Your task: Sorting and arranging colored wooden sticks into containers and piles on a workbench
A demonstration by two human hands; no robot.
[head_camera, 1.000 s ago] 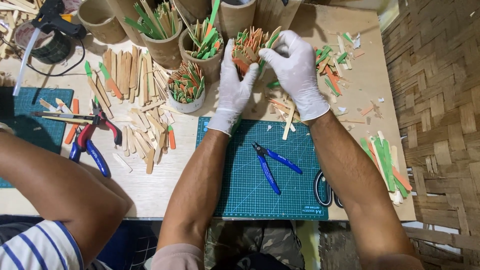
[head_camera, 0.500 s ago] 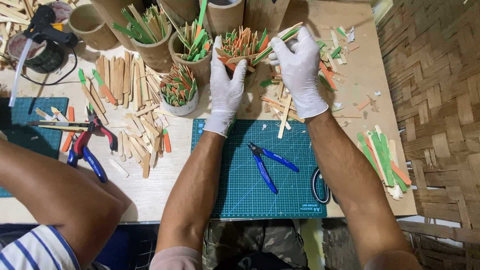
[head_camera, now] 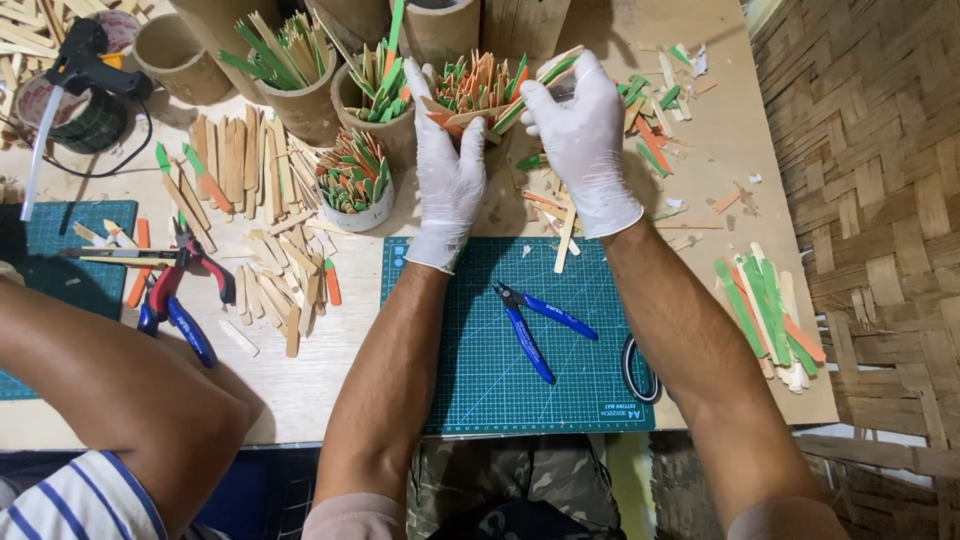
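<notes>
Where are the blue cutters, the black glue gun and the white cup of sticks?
Blue cutters (head_camera: 528, 334): head view, on the left blue handle.
Glue gun (head_camera: 85, 66): head view, on its black body.
White cup (head_camera: 362, 218): head view, on the front of its wall.

Blue cutters (head_camera: 535, 322) on green mat (head_camera: 470, 390)

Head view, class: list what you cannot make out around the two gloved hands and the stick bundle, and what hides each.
- Head view: the bundle of orange and green sticks; its lower part is hidden behind the left hand.
- Head view: what the bundle stands in; both hands cover it.
- Head view: the right hand fingertips' grip; hidden by its own back.
- Head view: the black scissors; partly under the right forearm.
- Head view: bamboo tubes; cut off by the top edge.
</notes>
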